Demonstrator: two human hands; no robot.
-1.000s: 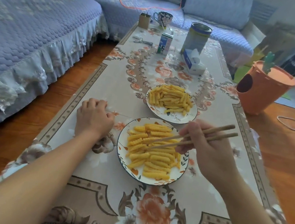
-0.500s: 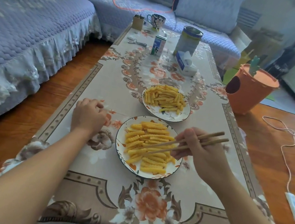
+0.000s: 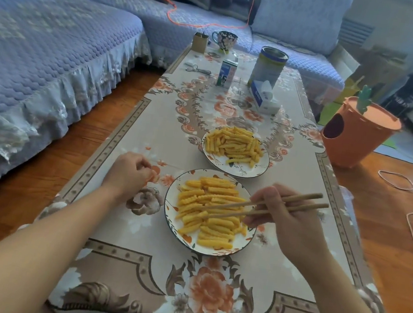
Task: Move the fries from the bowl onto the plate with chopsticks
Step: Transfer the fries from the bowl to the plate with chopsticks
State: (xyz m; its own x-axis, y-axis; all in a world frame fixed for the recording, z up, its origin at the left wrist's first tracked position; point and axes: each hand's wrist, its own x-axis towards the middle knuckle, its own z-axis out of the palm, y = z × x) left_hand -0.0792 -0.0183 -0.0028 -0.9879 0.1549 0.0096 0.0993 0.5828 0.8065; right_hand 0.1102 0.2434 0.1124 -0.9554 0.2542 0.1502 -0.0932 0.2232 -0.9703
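Since half a second ago: little change on the table. Right hand point(image 3: 294, 221) still over the right rim of the near dish point(image 3: 169, 213), chopsticks point(image 3: 251, 209) still slanting down to the left across the heap of fries point(image 3: 208, 211). Tips seemingly a touch lower and farther left in the pile than before, though hard to say with the camera's own shift. Left hand point(image 3: 128, 173) still parked on the tablecloth point(image 3: 134, 247) just left of that dish, in the same place as a second ago.

Grip, right: fingers and thumb curled round the upper part of both sticks, butt ends jutting out past the knuckles to the upper right. Sticks nearly parallel, a narrow gap between them along the whole length, tips lying on or among the fries. Cannot tell whether a fry is pinched between the tips; none lifted clear of the heap.

Grip, left: fingers loosely curled under, knuckles up, resting on the cloth. Nothing visible in it.

Fries in two places: a spread heap filling the near dish, and a second heap point(image 3: 233, 144) in the far dish point(image 3: 240, 170), just beyond the near one, rims close but apart. Which of the two is bowl and which plate not clear from this angle.

Farther up the table: a milk carton point(image 3: 227, 74), a tall tin point(image 3: 268, 65), a tissue pack point(image 3: 264, 98), a patterned mug point(image 3: 224, 40). Orange carrot-shaped bin point(image 3: 357, 135) on the floor to the right.
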